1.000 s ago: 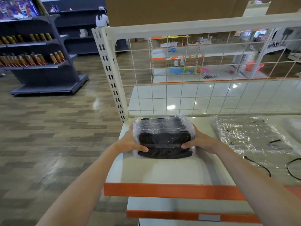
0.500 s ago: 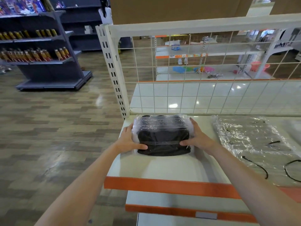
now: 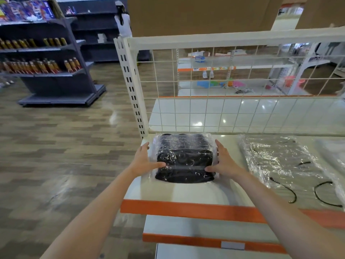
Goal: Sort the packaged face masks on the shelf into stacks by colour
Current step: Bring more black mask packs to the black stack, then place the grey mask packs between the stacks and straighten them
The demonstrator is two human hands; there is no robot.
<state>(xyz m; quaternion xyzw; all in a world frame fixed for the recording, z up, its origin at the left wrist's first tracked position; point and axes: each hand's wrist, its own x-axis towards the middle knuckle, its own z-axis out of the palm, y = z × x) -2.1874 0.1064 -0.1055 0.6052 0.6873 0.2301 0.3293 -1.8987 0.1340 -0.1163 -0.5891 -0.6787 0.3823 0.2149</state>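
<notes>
A stack of black face masks wrapped in clear plastic lies at the left end of the white shelf, close to the wire grid at the back. My left hand lies flat against the stack's left side, its thumb on the front top edge. On the opposite side my right hand presses in the same way. The fingers of both hands are straight. To the right lie clear packs of pale masks with black ear loops showing.
The wire grid back panel and a slotted upright post close off the shelf behind. An orange strip marks the shelf's front edge, with a lower shelf beneath. Another clear pack sits at the far right. A dark shelving unit stands across the aisle.
Both hands have slid the black stack back toward the wire grid. Their fingers have straightened along its sides.
</notes>
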